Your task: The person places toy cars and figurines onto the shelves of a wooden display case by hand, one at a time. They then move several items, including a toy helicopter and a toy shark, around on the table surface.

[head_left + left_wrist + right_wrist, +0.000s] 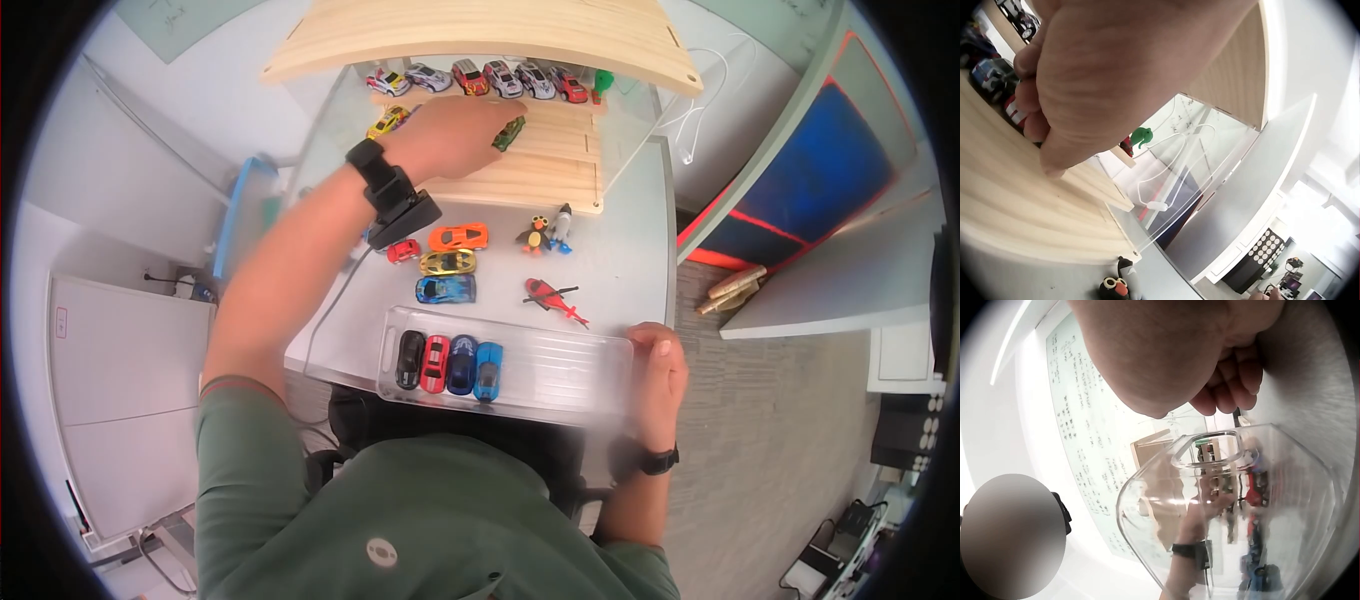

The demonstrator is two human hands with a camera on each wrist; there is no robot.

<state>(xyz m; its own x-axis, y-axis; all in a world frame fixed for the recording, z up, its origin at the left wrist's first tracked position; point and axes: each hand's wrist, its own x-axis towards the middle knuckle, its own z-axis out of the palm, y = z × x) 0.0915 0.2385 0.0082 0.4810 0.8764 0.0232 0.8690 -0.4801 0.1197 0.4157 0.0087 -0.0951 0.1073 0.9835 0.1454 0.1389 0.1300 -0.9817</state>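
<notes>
My left hand (455,135) reaches over the wooden shelf (540,185), fingers curled and pinching a green toy car (508,133); the hand hides most of that car in the left wrist view. A red-and-white toy car (1015,112) shows close by those fingertips. At the right end of a clear plastic tray (570,365) is my right hand (660,380), fingers loosely bent with nothing in them. In the right wrist view its fingers hang just beyond the tray's handle slot. A black car (410,360), a red car (434,363) and two blue cars (461,364) stand in the tray's left half.
On the table lie orange (459,237), gold (447,262) and blue (446,289) cars, a small red car (403,250), a red helicopter (553,300), a penguin figure (536,236) and a grey rocket-like toy (562,230). Several cars (502,80) line the shelf's back, below an upper board (480,35).
</notes>
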